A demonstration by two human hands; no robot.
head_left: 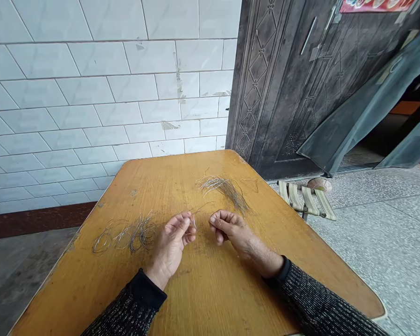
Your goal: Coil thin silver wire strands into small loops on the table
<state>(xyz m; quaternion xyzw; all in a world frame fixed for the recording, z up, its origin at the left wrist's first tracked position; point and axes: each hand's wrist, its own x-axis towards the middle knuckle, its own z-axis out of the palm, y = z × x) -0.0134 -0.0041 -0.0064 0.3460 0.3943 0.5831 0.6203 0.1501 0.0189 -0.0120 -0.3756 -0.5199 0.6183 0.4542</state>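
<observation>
Thin wire [195, 220] is pinched between the thumb and fingers of my left hand [177, 233], bent into a small curve, with a fine end reaching up and right. My right hand [227, 227] is closed in a pinch just to the right, apart from the left; whether wire sits between its fingertips is too fine to make out. Left of my left hand lie several coiled wire loops [140, 235] on the wooden table [210, 289]. Beyond my right hand rests a loose bundle of mostly straight wires [227, 189].
A white tiled wall [119, 93] stands behind the table, with a dark carved door [266, 93] at the right. A folding stool with striped straps [308, 198] is on the floor by the table's right edge. A grey-green curtain [371, 102] hangs in the doorway.
</observation>
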